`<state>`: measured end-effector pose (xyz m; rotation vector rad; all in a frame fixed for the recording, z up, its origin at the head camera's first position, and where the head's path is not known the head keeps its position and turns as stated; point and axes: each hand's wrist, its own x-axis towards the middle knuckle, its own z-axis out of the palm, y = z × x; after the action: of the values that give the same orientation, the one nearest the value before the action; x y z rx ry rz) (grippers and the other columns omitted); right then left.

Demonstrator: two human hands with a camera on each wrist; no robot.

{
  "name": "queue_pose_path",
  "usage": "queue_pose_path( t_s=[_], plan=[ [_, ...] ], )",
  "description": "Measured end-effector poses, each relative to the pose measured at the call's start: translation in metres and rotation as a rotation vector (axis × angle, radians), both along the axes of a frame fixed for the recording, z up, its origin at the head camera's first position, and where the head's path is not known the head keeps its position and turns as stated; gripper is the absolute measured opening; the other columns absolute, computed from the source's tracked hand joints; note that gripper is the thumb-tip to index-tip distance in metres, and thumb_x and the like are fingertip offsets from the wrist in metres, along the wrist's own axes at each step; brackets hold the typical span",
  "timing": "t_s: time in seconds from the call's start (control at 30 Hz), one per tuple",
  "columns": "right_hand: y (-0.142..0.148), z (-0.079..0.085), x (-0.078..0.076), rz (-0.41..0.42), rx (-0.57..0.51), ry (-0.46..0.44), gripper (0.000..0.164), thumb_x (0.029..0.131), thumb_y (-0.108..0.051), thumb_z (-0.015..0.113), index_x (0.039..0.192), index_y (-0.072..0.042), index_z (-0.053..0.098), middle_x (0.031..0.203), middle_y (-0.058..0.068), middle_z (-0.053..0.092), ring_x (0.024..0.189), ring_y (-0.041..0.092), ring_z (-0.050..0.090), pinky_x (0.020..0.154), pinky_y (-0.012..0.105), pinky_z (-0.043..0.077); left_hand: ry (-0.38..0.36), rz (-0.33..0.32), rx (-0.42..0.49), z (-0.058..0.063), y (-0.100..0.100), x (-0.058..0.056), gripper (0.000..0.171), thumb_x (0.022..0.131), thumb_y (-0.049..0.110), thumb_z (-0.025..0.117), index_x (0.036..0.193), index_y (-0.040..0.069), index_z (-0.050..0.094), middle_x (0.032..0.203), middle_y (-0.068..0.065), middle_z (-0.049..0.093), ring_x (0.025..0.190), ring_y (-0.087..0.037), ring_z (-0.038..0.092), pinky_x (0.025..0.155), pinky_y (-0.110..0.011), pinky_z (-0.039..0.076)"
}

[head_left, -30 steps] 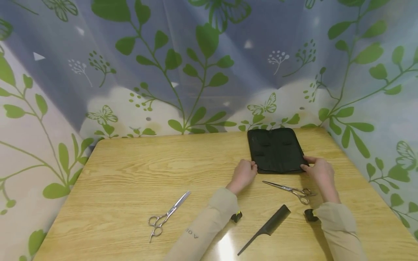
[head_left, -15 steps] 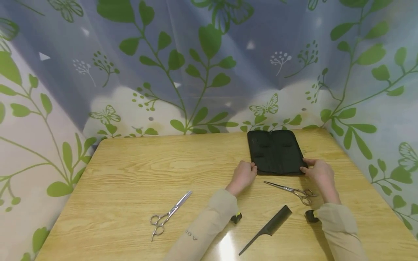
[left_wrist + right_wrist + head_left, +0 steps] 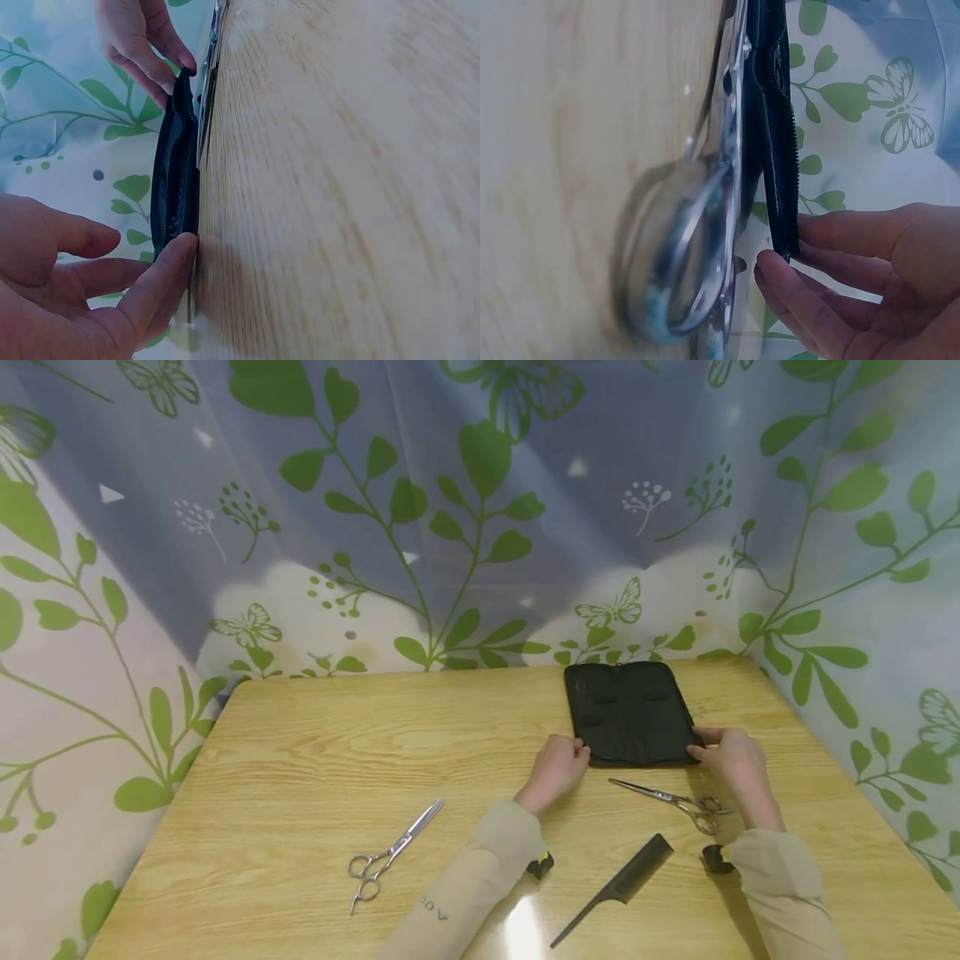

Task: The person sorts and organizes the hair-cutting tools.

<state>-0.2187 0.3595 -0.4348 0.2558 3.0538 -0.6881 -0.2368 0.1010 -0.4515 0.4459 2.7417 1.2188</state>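
An unfolded black zip case (image 3: 637,718) lies at the table's back right, its inside with small loops facing up. My right hand (image 3: 735,764) pinches its near right corner; in the right wrist view the thumb is on one side of the zipped edge (image 3: 784,172) and fingers on the other. At the near left corner is my left hand (image 3: 555,772). In the left wrist view its fingers (image 3: 154,289) reach to the case's edge, while the thumb (image 3: 94,238) stands apart from it. Scissors (image 3: 663,796) lie just in front of the case.
A black tail comb (image 3: 626,885) lies between the forearms. Thinning shears (image 3: 397,852) are on the left part of the wooden table (image 3: 300,760). A patterned curtain (image 3: 450,527) hangs right behind the table's back edge.
The case has slid slightly left and toward me, both hands moving with it. The head view has shifted a little. Comb, scissors and shears lie as before.
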Motion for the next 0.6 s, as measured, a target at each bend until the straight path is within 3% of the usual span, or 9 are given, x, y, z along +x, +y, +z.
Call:
queue_pose_path(
  t_s=[0.1, 0.2, 0.3, 0.6],
  plan=[
    [-0.002, 0.000, 0.000, 0.011, -0.005, -0.001, 0.049, 0.087, -0.026, 0.060, 0.127, 0.001, 0.052, 0.115, 0.031, 0.058, 0.102, 0.053, 0.047, 0.078, 0.057, 0.042, -0.004, 0.000, -0.008, 0.000, -0.002, 0.000, 0.038, 0.095, 0.017, 0.047, 0.058, 0.010, 0.049, 0.116, -0.017, 0.061, 0.076, -0.015, 0.043, 0.066, -0.028, 0.038],
    [-0.003, 0.000, 0.000, 0.017, -0.020, -0.016, 0.050, 0.088, -0.026, 0.060, 0.128, 0.002, 0.051, 0.094, 0.022, 0.069, 0.098, 0.048, 0.052, 0.079, 0.057, 0.042, -0.002, -0.004, -0.014, -0.001, -0.003, 0.000, 0.039, 0.095, 0.016, 0.046, 0.056, 0.010, 0.048, 0.116, -0.017, 0.061, 0.076, -0.016, 0.043, 0.066, -0.028, 0.039],
    [-0.005, 0.001, -0.001, 0.023, -0.026, -0.028, 0.051, 0.088, -0.026, 0.059, 0.129, 0.003, 0.049, 0.077, 0.014, 0.072, 0.093, 0.044, 0.056, 0.079, 0.056, 0.042, -0.006, -0.008, -0.015, -0.001, -0.005, -0.001, 0.041, 0.096, 0.017, 0.045, 0.056, 0.011, 0.047, 0.117, -0.017, 0.061, 0.076, -0.015, 0.042, 0.064, -0.027, 0.038],
    [-0.010, 0.001, 0.002, 0.062, -0.043, -0.028, 0.052, 0.088, -0.026, 0.060, 0.129, 0.004, 0.049, 0.077, 0.015, 0.072, 0.088, 0.040, 0.060, 0.078, 0.056, 0.045, -0.034, 0.003, 0.010, -0.001, -0.013, 0.002, 0.039, 0.095, 0.016, 0.046, 0.059, 0.007, 0.058, 0.118, -0.019, 0.060, 0.072, -0.016, 0.043, 0.058, -0.025, 0.038]
  ],
)
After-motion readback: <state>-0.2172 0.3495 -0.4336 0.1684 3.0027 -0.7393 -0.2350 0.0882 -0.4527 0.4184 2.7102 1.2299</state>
